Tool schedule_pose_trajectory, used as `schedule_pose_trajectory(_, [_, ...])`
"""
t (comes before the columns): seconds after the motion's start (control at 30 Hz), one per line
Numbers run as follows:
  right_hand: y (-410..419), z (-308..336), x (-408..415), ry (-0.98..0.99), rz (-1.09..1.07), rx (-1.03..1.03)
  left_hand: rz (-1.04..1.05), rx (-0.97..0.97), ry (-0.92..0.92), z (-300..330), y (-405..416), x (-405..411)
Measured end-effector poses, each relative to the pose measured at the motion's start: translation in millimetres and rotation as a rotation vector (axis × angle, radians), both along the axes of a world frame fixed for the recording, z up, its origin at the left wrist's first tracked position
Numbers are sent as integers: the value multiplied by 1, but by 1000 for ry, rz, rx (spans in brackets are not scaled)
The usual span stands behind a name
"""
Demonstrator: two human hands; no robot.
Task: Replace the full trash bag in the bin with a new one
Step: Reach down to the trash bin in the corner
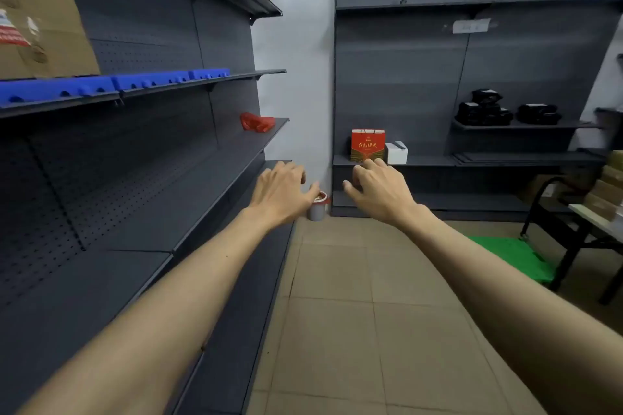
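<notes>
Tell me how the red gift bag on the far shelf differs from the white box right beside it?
The red gift bag is taller than the white box and stands upright with cord handles on top; the white box is squat and has none. The bag carries gold lettering and a gold pattern, while the box is plain white with a dark strip on top. Both sit side by side on the same grey shelf.

Even indoor light, soft blur, wide-angle edges
</notes>
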State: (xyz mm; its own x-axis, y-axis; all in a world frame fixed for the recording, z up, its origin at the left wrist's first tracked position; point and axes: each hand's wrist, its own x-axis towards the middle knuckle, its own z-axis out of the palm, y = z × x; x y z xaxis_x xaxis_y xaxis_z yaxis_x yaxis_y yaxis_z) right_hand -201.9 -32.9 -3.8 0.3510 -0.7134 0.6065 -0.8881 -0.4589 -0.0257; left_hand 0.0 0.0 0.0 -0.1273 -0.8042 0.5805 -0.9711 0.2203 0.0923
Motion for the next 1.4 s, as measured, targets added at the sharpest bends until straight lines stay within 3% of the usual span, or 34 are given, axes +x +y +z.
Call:
schedule_pose_trajectory(0.67, [-233,5,76,14,-96,83,-3,51,-14,7,-249,77])
schedule_pose_trajectory(1.03, [-381,-23,85,21,-97,55,-2,78,-43,-16,-391,78])
schedule_pose_trajectory(1.4, [-567,-26,65,33,-70,19,128,71,-43,-25,-568,63])
